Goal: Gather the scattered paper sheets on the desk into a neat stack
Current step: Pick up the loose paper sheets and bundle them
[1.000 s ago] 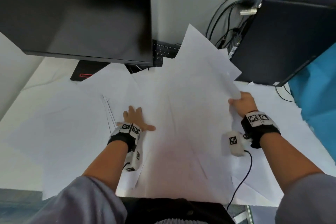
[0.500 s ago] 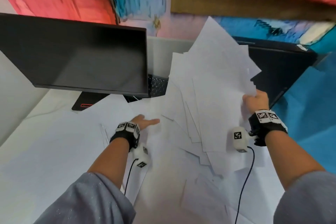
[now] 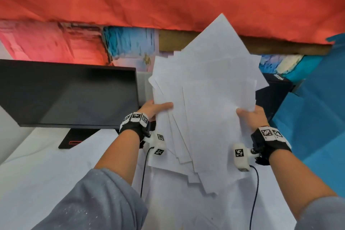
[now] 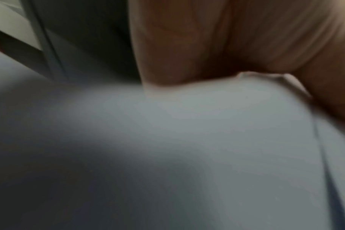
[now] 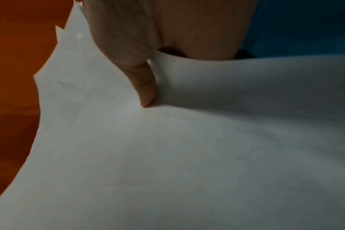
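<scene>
Held above the desk: light, floppy, slippery sheets, edge-pinched by left hand and right hand.

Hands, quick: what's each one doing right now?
Left hand: grips the left edge of the paper sheets.
Right hand: grips their right edge, thumb on top.

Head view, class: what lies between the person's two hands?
The fanned bundle of paper sheets fills the stretch; the left hand and right hand grip its opposite edges, as the head view shows.
</scene>
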`<state>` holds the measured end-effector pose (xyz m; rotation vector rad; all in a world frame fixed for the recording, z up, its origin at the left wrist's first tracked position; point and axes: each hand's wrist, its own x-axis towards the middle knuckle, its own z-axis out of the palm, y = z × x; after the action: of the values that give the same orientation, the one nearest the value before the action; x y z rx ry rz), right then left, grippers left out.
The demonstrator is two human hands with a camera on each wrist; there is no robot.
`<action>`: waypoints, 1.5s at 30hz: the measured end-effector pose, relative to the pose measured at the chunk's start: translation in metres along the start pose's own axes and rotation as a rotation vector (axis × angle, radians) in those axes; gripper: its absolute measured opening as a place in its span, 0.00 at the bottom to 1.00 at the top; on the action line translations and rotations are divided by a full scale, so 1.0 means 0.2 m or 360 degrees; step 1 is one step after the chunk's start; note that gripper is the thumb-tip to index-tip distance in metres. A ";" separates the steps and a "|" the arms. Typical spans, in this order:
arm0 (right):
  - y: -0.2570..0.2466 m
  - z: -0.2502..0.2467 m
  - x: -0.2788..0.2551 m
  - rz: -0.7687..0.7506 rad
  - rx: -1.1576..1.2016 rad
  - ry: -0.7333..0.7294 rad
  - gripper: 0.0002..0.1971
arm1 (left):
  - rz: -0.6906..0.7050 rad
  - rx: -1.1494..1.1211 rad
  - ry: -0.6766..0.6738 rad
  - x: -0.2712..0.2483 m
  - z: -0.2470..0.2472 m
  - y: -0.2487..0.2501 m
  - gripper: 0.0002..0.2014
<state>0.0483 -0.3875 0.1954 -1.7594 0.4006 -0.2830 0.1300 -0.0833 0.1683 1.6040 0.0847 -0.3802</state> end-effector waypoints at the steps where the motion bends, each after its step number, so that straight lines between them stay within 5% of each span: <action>1: 0.00 0.01 0.00 -0.0012 -0.0011 -0.0016 0.08 | 0.0039 0.0014 -0.0042 -0.02 0.02 0.00 0.40; 8: 0.07 0.20 -0.08 -0.0092 0.0100 -0.0006 0.14 | 0.0271 -0.0105 0.0032 -0.10 0.06 -0.05 0.24; 11: 0.10 0.26 -0.11 -0.0070 0.0133 -0.0067 0.14 | 0.0346 0.0190 0.0029 -0.15 0.05 -0.13 0.31; 15: 0.12 0.31 -0.13 -0.0110 0.0174 -0.0091 0.12 | 0.0380 0.0380 0.0582 -0.15 0.04 -0.21 0.22; 18: 0.14 0.30 -0.12 -0.0132 0.0228 -0.0022 0.09 | 0.0568 0.0280 0.0667 -0.20 0.03 -0.19 0.11; 27: 0.31 0.33 -0.16 0.0245 0.0277 -0.0047 0.12 | 0.0451 -0.0141 0.0446 -0.22 0.05 -0.37 0.25; 35: 0.25 0.33 -0.08 0.0261 0.0279 -0.0033 0.02 | 0.0400 -0.0167 0.0415 -0.19 -0.01 -0.39 0.19; 40: 0.25 0.29 -0.04 0.0446 0.0300 0.0042 0.33 | 0.0328 -0.0060 0.0301 -0.18 -0.01 -0.41 0.18; 45: 0.26 0.30 -0.10 0.0368 0.0293 0.0031 0.12 | 0.0364 -0.0015 0.0352 -0.14 0.06 -0.38 0.14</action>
<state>0.0486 -0.3365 0.1310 -1.5155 0.5695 -0.1659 0.0796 -0.0847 0.1037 1.6220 0.0704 -0.0246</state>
